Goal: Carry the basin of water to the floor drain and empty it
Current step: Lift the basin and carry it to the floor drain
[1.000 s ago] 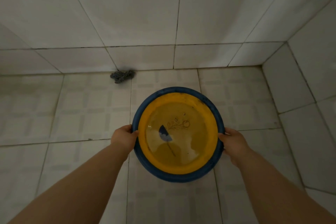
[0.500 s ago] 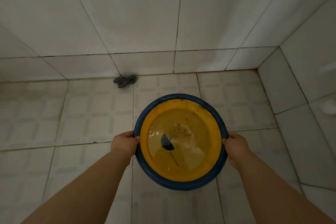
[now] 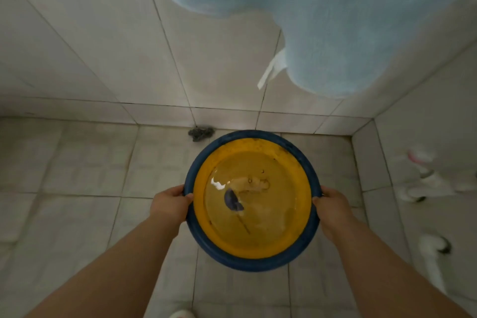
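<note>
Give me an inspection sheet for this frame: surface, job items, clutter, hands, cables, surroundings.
Surface: pale tiled floor with dark grout lines; no drain plainly visible.
Job's things: basin, blue outside and yellow inside, held above the floor with shallow water in it.
Clutter: dark grey clump at the foot of the back wall; white items on the right, too blurred to identify.
Hands: left hand and right hand grip opposite sides of the basin's rim.
Cables: nothing seen.
Surroundings: tiled walls meeting in a corner; light blue towel hanging at upper right.
</note>
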